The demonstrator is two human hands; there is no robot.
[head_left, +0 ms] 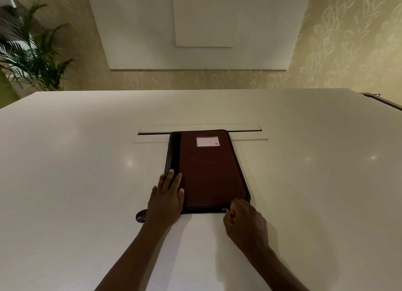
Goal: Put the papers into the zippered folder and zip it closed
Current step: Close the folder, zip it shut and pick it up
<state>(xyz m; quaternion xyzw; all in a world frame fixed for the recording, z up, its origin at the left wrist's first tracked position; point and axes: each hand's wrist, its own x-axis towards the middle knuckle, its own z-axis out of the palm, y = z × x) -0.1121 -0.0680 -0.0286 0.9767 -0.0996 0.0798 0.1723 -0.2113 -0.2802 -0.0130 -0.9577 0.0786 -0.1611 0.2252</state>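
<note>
1. Currently, the zippered folder [208, 171] lies shut flat on the worktop [304, 182]; no papers seen outside.
2. Zipper pull [224, 209] is pinched by the right hand [243, 221] at the near edge.
3. Left hand [167, 195] is spread flat, pressing the cover.
4. Pull should be run steadily along the track, cover kept pinned.

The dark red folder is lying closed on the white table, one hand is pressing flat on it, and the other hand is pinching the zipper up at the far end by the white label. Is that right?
Not quite. In the head view the right hand pinches the zipper pull at the near edge of the dark red zippered folder, not by the white label. The rest holds: it lies closed on the white table, left hand flat on it.
</note>
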